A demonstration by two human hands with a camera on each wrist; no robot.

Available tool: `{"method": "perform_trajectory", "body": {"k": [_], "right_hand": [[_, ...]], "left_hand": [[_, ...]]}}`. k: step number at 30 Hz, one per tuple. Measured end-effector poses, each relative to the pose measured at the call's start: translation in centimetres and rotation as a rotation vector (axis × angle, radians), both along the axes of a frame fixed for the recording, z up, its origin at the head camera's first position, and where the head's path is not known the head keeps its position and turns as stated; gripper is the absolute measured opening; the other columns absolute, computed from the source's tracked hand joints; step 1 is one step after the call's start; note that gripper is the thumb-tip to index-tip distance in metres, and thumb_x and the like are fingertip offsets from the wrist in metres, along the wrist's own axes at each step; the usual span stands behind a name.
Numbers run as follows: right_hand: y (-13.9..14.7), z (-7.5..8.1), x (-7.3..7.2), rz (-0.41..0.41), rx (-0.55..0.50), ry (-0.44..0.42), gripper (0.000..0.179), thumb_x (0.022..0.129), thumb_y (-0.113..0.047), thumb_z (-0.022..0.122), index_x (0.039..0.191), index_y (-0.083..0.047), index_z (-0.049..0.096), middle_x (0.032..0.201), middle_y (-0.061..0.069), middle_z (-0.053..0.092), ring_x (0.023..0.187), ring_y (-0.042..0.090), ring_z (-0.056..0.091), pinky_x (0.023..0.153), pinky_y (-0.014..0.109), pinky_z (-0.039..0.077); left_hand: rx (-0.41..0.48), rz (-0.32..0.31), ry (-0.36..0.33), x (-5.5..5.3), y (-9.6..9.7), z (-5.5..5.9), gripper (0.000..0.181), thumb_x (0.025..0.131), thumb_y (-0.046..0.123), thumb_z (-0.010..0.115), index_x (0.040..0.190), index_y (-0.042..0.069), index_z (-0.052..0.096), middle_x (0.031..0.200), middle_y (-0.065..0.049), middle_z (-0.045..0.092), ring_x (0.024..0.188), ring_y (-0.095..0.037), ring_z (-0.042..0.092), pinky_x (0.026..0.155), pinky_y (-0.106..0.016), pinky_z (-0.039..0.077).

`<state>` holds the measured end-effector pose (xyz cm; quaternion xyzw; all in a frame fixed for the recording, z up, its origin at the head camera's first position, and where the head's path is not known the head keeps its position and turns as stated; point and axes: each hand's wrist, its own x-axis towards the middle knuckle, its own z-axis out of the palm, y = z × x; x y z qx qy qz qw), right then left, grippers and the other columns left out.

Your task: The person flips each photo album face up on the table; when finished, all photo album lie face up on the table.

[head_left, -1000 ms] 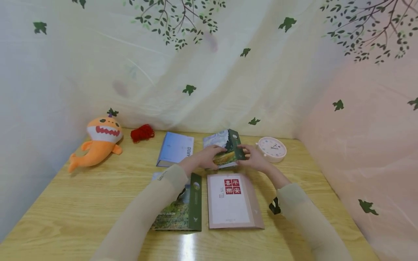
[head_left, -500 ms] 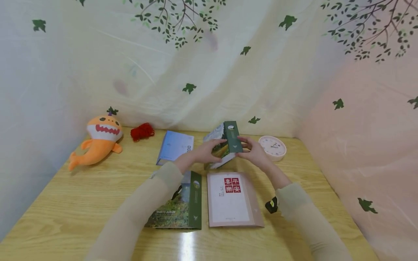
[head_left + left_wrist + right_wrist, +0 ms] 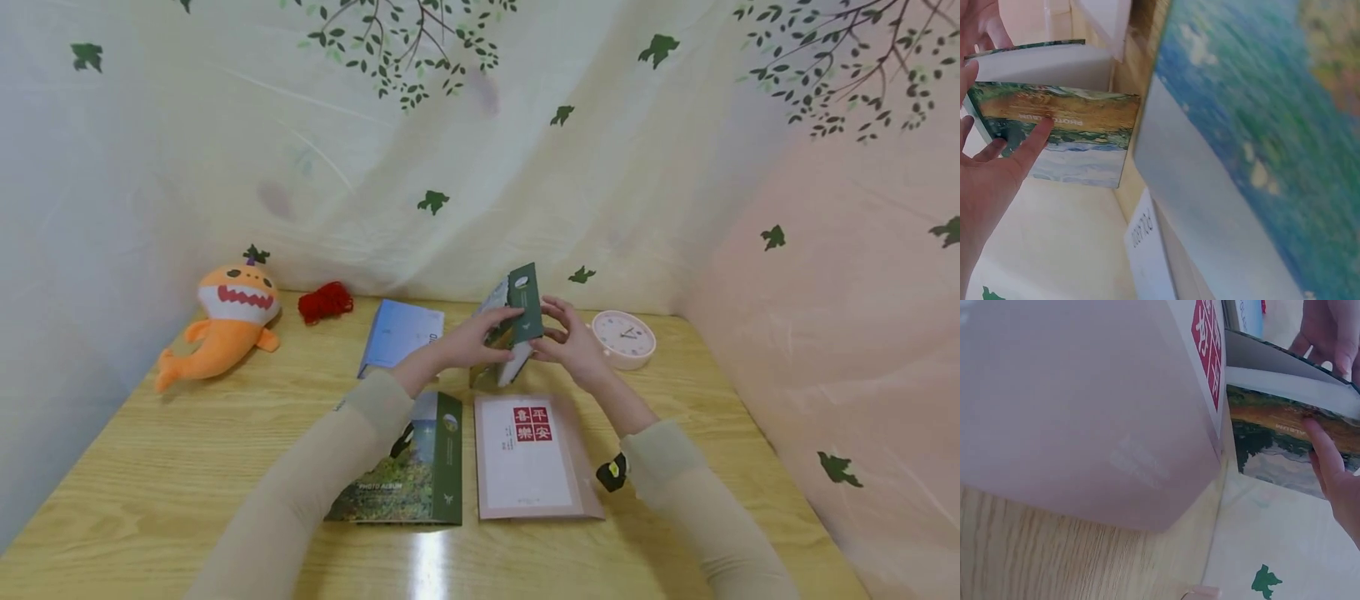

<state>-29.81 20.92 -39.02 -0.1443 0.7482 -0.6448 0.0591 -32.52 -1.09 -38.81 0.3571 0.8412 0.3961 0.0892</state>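
Observation:
A photo album (image 3: 528,292) with a painted landscape cover and dark green spine stands tilted at the back middle of the table, spine up. In the head view my left hand (image 3: 472,337) grips it from the left, thumb at its lower end. On the right side my right hand (image 3: 573,342) holds it near the spine with bent fingers. Both wrist views show a finger of each near hand lying along a cover of the album (image 3: 1085,106), whose covers spread apart around pale pages (image 3: 1291,381).
Nearer lie another green-spined photo album (image 3: 420,475), partly under the left sleeve, and a pink album (image 3: 528,471) with red characters. A blue album (image 3: 408,329), red yarn (image 3: 326,303) and an orange shark plush (image 3: 232,317) are left; a pink clock (image 3: 624,337) stands right.
The held album has been tipped up from lying nearly flat to standing on edge, its spine rising. Both hands have moved up with it, and the right hand has shifted slightly left.

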Motion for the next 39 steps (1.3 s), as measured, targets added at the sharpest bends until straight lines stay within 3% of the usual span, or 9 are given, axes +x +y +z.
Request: {"method": "perform_trajectory", "body": {"k": [4,8,13,18,25,31,39], "right_hand": [[-0.3,0.4,0.2,-0.029,-0.029,0.015,0.074,0.087,-0.003,0.065,0.147,-0.011,0.022,0.151,0.009,0.026,0.133,0.034,0.038,0.084,0.035,0.054],[-0.5,1.0,0.6,-0.072,0.079,0.091,0.066,0.086,-0.009,0.068,0.142,-0.01,0.032,0.148,0.008,0.033,0.131,0.031,0.041,0.086,0.036,0.053],[-0.7,2.1,1.0,-0.078,0.285,0.23,0.055,0.086,-0.013,0.069,0.136,-0.009,0.044,0.143,0.01,0.043,0.125,0.034,0.048,0.092,0.043,0.05],[-1.5,3.0,1.9,-0.01,0.302,0.291,0.052,0.085,-0.004,0.067,0.133,-0.001,0.047,0.138,0.019,0.045,0.123,0.045,0.046,0.094,0.054,0.046],[-1.3,-0.3,0.0,0.009,0.391,0.319,0.051,0.084,-0.01,0.072,0.129,-0.006,0.05,0.133,0.015,0.05,0.12,0.039,0.051,0.091,0.045,0.05],[-0.4,-2.3,-0.8,0.029,0.537,0.345,0.057,0.079,-0.012,0.076,0.129,-0.002,0.05,0.128,0.018,0.055,0.11,0.037,0.057,0.092,0.048,0.049],[1.6,-4.2,-1.3,0.076,0.691,0.273,0.059,0.079,-0.017,0.076,0.132,-0.008,0.051,0.131,0.017,0.053,0.104,0.034,0.059,0.085,0.042,0.052]], "left_hand": [[0.077,-0.018,-0.052,0.2,0.4,0.5,0.073,0.089,0.024,0.067,0.15,0.02,0.028,0.153,-0.011,0.025,0.133,-0.033,0.037,0.104,-0.047,0.039],[0.16,-0.019,-0.113,0.4,0.8,0.6,0.073,0.089,0.025,0.066,0.15,0.024,0.025,0.154,-0.008,0.024,0.129,-0.036,0.043,0.098,-0.043,0.046],[0.236,0.044,-0.185,0.6,0.8,0.3,0.07,0.088,0.03,0.068,0.147,0.028,0.031,0.151,-0.005,0.029,0.125,-0.032,0.048,0.094,-0.041,0.049],[0.27,0.101,-0.225,0.5,0.7,-0.5,0.063,0.088,0.031,0.067,0.142,0.025,0.036,0.145,-0.007,0.036,0.12,-0.031,0.051,0.091,-0.04,0.05],[0.307,0.165,-0.308,0.2,-0.1,-0.9,0.061,0.087,0.033,0.068,0.14,0.027,0.038,0.14,-0.013,0.036,0.119,-0.033,0.052,0.091,-0.046,0.05],[0.252,0.14,-0.313,0.1,-1.3,-0.7,0.068,0.088,0.035,0.067,0.145,0.029,0.032,0.142,-0.014,0.035,0.121,-0.032,0.051,0.091,-0.047,0.05],[0.203,0.083,-0.376,-0.2,-2.6,-1.3,0.073,0.089,0.027,0.067,0.149,0.022,0.027,0.148,-0.021,0.028,0.123,-0.035,0.048,0.091,-0.046,0.05]]}}
